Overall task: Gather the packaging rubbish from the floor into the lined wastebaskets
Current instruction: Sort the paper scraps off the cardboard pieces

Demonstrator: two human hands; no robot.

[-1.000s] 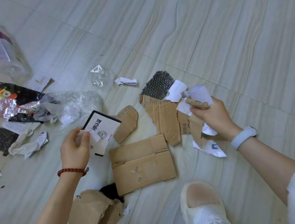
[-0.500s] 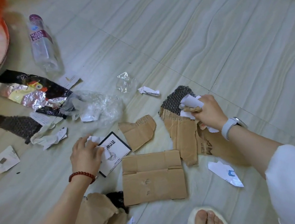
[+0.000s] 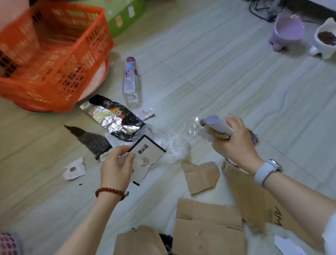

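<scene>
From the head view we are seeing the orange basket blurred and cut off at the left edge, so we cannot tell whether it is lined. Our left hand is pinching a black-bordered card just above the floor, its long axis slanting up to the right. Our right hand is curling tightly round crumpled paper and cardboard scraps, pointing up-left. Cardboard pieces are lying flat near the bottom edge.
</scene>
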